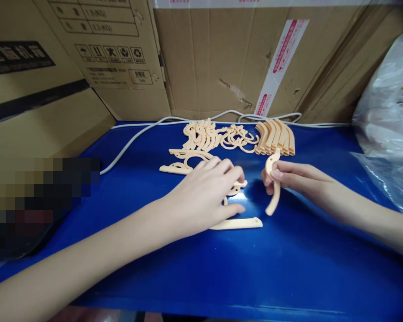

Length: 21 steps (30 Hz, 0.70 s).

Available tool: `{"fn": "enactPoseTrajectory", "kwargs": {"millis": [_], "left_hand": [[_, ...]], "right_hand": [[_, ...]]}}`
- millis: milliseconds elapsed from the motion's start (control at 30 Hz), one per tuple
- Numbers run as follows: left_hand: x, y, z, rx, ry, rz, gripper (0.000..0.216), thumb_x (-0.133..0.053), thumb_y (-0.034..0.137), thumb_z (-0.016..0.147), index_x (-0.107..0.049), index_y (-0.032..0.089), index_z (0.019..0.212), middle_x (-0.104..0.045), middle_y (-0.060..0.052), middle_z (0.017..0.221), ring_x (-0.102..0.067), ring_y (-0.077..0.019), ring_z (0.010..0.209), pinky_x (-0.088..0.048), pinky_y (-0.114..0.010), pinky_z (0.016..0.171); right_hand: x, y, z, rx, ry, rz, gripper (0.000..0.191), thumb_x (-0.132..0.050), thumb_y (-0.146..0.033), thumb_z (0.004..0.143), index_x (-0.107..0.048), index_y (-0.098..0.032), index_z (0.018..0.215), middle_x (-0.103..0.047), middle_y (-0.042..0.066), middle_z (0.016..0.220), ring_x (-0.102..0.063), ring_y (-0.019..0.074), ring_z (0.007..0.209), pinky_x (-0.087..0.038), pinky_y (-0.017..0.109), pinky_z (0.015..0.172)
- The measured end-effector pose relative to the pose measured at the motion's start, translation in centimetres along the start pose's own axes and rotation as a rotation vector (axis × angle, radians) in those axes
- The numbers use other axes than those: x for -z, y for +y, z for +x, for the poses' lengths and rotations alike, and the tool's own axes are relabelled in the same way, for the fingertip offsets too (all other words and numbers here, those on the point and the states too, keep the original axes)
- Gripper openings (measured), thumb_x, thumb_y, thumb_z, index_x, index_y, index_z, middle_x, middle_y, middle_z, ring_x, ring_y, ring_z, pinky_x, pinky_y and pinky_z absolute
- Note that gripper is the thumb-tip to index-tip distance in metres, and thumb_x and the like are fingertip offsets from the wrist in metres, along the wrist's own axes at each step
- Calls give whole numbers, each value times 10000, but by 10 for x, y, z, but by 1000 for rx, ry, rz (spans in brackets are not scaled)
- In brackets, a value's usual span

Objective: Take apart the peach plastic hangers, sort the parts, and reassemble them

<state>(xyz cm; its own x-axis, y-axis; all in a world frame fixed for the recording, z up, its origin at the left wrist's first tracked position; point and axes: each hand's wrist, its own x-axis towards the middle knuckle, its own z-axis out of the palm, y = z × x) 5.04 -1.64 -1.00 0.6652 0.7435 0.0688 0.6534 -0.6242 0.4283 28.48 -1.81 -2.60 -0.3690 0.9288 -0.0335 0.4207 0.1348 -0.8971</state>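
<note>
My right hand (287, 175) pinches a curved beige plastic hanger piece (273, 197), its lower end pointing down and its top rounded with a small hole. To the left, my left hand (206, 194) reaches palm-down over more beige pieces, thumb apart from the curled fingers. Just under those fingers is a small piece with holes (234, 190), partly hidden by the hand. A long flat arm piece (245, 223) lies below the left thumb. Beyond the left hand, other hanger parts (176, 169) lie on the blue table, some covered by the hand.
At the back stand a pile of wavy pieces (201, 134), a heap of hooks (237, 137) and a neat row of curved arms (276, 136). A white cable (137, 132) runs behind them. Cardboard boxes (204, 58) wall the rear; plastic wrap (389, 98) bulges at right.
</note>
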Motion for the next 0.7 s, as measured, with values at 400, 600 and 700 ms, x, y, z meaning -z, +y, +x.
{"fn": "enactPoseTrajectory", "kwargs": {"millis": [400,600,700], "left_hand": [[-8,-12,-12,-58,5,83,224,-582,266,945,-598,174,1149,-606,-57,1141,-553,-224,1089,-444,-344,888],[-12,-8,-14,-163,95,228,276,-510,335,987,-592,158,1183,-613,-100,1225,-554,-263,1102,-441,-409,914],[-12,-8,-16,-282,54,129,410,-583,551,907,-598,186,1092,-583,-103,1310,-514,-265,1208,-402,-409,1021]], "right_hand": [[-3,7,-9,332,-73,-526,384,-418,-397,1003,-396,-212,667,-439,-26,610,-387,116,528,-333,271,519],[2,15,-11,434,9,-667,270,-351,-329,1031,-497,-208,839,-550,-2,703,-523,136,587,-404,266,558],[2,18,-12,418,31,-664,203,-365,-326,1032,-523,-207,987,-633,9,773,-603,143,625,-448,252,573]]}}
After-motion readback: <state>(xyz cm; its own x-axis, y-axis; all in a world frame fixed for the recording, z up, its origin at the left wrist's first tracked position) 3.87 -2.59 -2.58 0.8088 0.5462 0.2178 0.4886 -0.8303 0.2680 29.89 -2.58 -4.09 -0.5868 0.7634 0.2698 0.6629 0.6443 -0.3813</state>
